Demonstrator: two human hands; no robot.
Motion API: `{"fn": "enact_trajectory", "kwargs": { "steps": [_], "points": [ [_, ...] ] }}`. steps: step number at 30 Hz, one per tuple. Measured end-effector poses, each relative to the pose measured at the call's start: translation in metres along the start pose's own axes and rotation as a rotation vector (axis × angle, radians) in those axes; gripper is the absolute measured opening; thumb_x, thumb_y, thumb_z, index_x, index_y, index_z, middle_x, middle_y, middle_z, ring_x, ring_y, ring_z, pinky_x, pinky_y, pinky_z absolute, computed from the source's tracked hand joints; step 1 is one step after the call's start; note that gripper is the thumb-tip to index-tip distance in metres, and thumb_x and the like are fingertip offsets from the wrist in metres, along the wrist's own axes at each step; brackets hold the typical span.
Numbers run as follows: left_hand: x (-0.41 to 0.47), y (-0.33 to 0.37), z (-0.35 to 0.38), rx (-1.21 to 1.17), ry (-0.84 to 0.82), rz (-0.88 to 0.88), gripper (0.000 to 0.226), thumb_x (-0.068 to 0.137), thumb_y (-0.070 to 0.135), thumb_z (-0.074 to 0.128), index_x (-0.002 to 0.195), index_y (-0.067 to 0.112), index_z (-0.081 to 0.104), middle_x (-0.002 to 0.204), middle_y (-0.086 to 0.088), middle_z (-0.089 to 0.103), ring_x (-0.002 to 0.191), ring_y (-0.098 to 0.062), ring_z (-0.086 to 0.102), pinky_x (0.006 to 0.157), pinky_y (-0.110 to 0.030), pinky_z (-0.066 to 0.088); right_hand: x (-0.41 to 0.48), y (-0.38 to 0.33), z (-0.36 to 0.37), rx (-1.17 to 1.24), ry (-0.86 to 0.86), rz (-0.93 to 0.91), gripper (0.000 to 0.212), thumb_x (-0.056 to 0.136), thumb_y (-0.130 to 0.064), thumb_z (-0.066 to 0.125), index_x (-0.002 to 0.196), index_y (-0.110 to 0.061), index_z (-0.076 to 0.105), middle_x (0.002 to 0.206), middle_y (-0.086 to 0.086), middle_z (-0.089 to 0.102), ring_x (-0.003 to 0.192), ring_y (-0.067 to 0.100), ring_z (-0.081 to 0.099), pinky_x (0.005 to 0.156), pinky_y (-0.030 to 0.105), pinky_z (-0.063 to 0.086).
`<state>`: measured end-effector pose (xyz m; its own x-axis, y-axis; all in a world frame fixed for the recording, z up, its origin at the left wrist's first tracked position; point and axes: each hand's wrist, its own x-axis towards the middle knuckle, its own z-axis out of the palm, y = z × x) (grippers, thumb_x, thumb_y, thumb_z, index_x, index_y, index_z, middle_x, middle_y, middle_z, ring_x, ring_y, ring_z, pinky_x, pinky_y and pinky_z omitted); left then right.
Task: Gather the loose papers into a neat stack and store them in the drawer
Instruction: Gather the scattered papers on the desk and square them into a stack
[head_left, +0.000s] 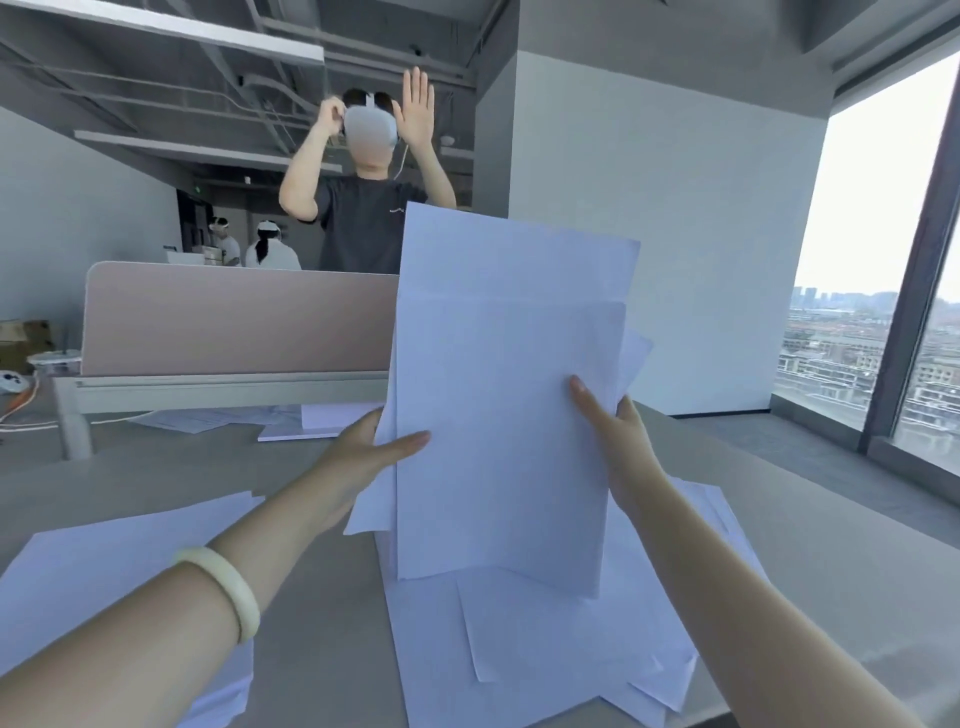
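Pinching upright paper stack (498, 415) w/ left hand (358, 457) & right hand (626, 441) at its side edges; I can't see fingers behind. Top edges uneven, loose sheets (545, 649) below hands.

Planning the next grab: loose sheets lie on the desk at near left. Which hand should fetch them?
Probably the left hand: those sheets lie right beside its forearm, and the right hand could carry the bundle with its grip alone.
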<state>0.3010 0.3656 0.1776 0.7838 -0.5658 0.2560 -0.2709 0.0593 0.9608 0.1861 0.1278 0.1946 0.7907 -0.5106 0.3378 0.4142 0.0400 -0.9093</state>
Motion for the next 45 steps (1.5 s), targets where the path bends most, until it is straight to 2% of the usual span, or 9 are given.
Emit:
{"fn": "enact_trajectory", "kwargs": {
  "steps": [4, 10, 13, 16, 25, 31, 35, 38, 45],
  "points": [
    [-0.004, -0.026, 0.022, -0.019, -0.051, -0.095, 0.068, 0.038, 0.061, 0.085, 0.096, 0.029, 0.068, 0.091, 0.018, 0.075, 0.091, 0.001, 0.07, 0.073, -0.012, 0.053, 0.0, 0.009, 0.002, 0.042, 0.003, 0.047, 0.042, 0.085, -0.041, 0.067, 0.122, -0.022, 0.062, 0.114, 0.0, 0.072, 0.102, 0.021, 0.071, 0.089, 0.041, 0.056],
    [-0.005, -0.041, 0.017, -0.062, -0.251, -0.135, 0.085, 0.036, 0.062, 0.086, 0.111, 0.029, 0.064, 0.114, 0.013, 0.071, 0.107, -0.003, 0.066, 0.083, -0.015, 0.052, 0.009, 0.005, -0.01, -0.022, 0.042, -0.002, 0.04, 0.087, -0.04, 0.066, 0.117, -0.014, 0.062, 0.115, 0.003, 0.072, 0.103, 0.021, 0.07, 0.08, 0.033, 0.055],
    [0.005, -0.02, 0.011, -0.046, -0.102, -0.039, 0.093, 0.03, 0.062, 0.087, 0.112, 0.023, 0.066, 0.114, 0.003, 0.072, 0.107, -0.015, 0.067, 0.098, -0.034, 0.049, 0.015, -0.014, -0.003, -0.117, 0.0, -0.087, 0.031, 0.092, -0.029, 0.061, 0.121, -0.016, 0.061, 0.116, 0.0, 0.071, 0.105, 0.019, 0.069, 0.085, 0.034, 0.054],
    [0.019, 0.006, 0.004, -0.116, 0.081, 0.068, 0.088, 0.029, 0.06, 0.088, 0.106, 0.024, 0.068, 0.108, 0.006, 0.074, 0.102, -0.013, 0.069, 0.09, -0.029, 0.054, 0.021, -0.03, 0.009, -0.208, -0.018, -0.143, 0.03, 0.094, -0.023, 0.059, 0.122, -0.014, 0.059, 0.114, 0.0, 0.07, 0.102, 0.018, 0.068, 0.082, 0.031, 0.055],
    [0.009, -0.008, 0.02, -0.071, 0.131, 0.053, 0.028, 0.082, 0.018, 0.071, 0.107, 0.027, 0.063, 0.092, 0.02, 0.074, 0.083, 0.004, 0.07, 0.065, -0.011, 0.052, 0.007, -0.004, 0.012, -0.162, -0.012, -0.004, 0.028, 0.091, -0.029, 0.063, 0.118, -0.019, 0.061, 0.107, -0.005, 0.073, 0.094, 0.013, 0.071, 0.068, 0.022, 0.054],
    [0.013, 0.0, 0.026, 0.018, 0.214, 0.143, 0.026, 0.088, 0.013, 0.064, 0.099, 0.036, 0.06, 0.094, 0.024, 0.068, 0.09, 0.008, 0.064, 0.085, -0.018, 0.049, 0.007, -0.006, 0.014, -0.197, 0.034, -0.062, 0.023, 0.096, -0.015, 0.053, 0.118, -0.017, 0.06, 0.109, -0.001, 0.071, 0.099, 0.018, 0.069, 0.075, 0.029, 0.055],
    [0.014, 0.012, 0.022, 0.034, 0.176, 0.187, 0.034, 0.082, 0.016, 0.071, 0.098, 0.042, 0.056, 0.089, 0.028, 0.068, 0.078, 0.02, 0.062, 0.07, -0.006, 0.048, 0.015, -0.012, 0.012, -0.181, -0.013, -0.067, 0.028, 0.093, -0.025, 0.06, 0.119, -0.017, 0.055, 0.113, -0.002, 0.068, 0.103, 0.018, 0.067, 0.077, 0.031, 0.055],
    [0.01, 0.007, 0.015, 0.019, 0.149, 0.166, 0.044, 0.076, 0.021, 0.078, 0.105, 0.045, 0.055, 0.097, 0.029, 0.07, 0.09, 0.015, 0.064, 0.077, -0.014, 0.048, 0.016, -0.004, 0.008, -0.187, -0.042, -0.073, 0.047, 0.083, -0.034, 0.069, 0.125, -0.02, 0.052, 0.115, -0.001, 0.069, 0.106, 0.02, 0.067, 0.079, 0.038, 0.056],
    [0.002, -0.009, 0.016, 0.043, 0.114, 0.115, 0.038, 0.085, 0.014, 0.067, 0.105, 0.044, 0.055, 0.097, 0.03, 0.07, 0.097, 0.011, 0.063, 0.071, -0.008, 0.048, 0.007, 0.017, 0.003, -0.221, -0.087, -0.012, 0.036, 0.087, -0.027, 0.069, 0.119, -0.018, 0.056, 0.117, -0.001, 0.069, 0.102, 0.014, 0.069, 0.076, 0.026, 0.055]
  ]
}}
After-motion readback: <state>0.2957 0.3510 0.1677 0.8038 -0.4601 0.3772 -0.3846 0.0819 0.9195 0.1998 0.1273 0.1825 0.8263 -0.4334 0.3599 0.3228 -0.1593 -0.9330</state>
